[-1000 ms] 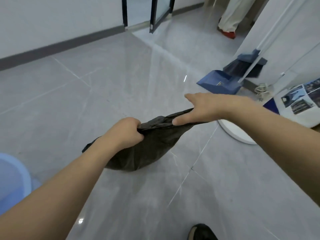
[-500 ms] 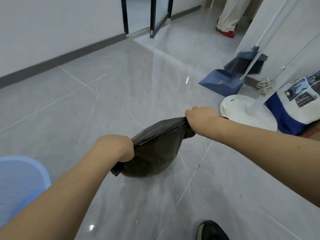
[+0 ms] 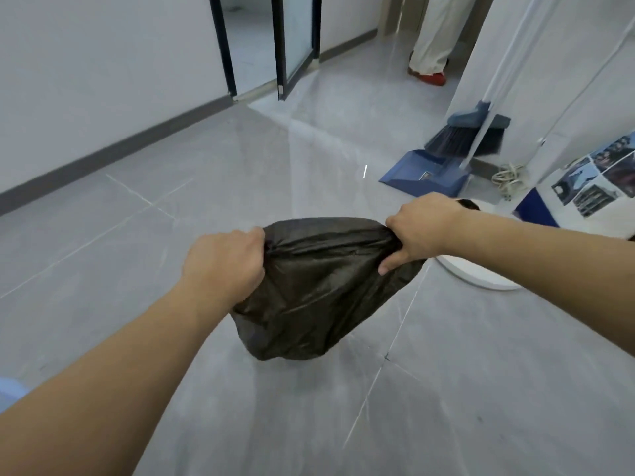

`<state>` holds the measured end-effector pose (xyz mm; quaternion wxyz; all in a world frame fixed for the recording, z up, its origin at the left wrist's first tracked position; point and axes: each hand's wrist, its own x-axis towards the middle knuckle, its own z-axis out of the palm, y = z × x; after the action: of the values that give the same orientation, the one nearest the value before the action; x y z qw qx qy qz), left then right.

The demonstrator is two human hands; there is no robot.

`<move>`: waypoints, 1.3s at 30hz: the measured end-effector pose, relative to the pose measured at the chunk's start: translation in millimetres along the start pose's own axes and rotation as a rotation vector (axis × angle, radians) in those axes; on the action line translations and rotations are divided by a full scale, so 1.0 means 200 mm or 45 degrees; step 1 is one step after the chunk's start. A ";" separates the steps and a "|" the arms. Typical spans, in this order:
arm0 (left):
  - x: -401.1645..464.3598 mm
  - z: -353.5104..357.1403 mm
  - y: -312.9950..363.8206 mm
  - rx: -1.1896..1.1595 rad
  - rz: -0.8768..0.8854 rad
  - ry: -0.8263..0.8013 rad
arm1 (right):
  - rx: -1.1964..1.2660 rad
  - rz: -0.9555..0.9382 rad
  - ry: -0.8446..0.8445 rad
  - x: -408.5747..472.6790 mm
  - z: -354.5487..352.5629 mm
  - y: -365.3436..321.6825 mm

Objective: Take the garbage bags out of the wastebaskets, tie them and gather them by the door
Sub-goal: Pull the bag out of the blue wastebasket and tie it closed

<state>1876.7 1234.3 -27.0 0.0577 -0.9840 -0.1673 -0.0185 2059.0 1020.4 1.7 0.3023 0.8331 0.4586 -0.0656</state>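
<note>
A black garbage bag (image 3: 319, 290) hangs above the grey floor, bulging downward between my hands. My left hand (image 3: 225, 261) grips the bag's left top edge in a fist. My right hand (image 3: 419, 228) grips the right top edge, thumb underneath. The rim stretches between the two hands and the mouth looks gathered. A sliver of a light blue wastebasket (image 3: 10, 389) shows at the left edge. A glass door with dark frames (image 3: 281, 46) stands at the far end.
A blue dustpan (image 3: 426, 178) and broom (image 3: 464, 132) lean by the right wall. A white round base (image 3: 481, 276) lies on the floor beside a printed board (image 3: 598, 187). A person's legs (image 3: 433, 36) stand in the far corridor.
The bag has filled out and hangs deeper between my hands. Both hands rose and shifted slightly right. The blue wastebasket has slid almost out of view as my head turned.
</note>
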 end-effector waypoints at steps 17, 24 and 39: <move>0.16 0.14 0.16 -0.676 -0.686 -0.997 | 1.978 0.202 -1.281 -0.03 0.63 -0.10; 0.05 0.28 0.17 -1.663 -0.835 0.306 | 3.124 0.411 -0.376 -0.01 0.56 -0.22; -0.17 0.66 0.37 -2.257 -1.252 0.021 | 1.913 0.407 -1.258 -0.04 0.88 -0.43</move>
<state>1872.4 1169.7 -167.4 -0.7062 -0.4942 -0.4796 -0.1645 2014.0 949.0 -176.7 -0.1523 0.7415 -0.0074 -0.6534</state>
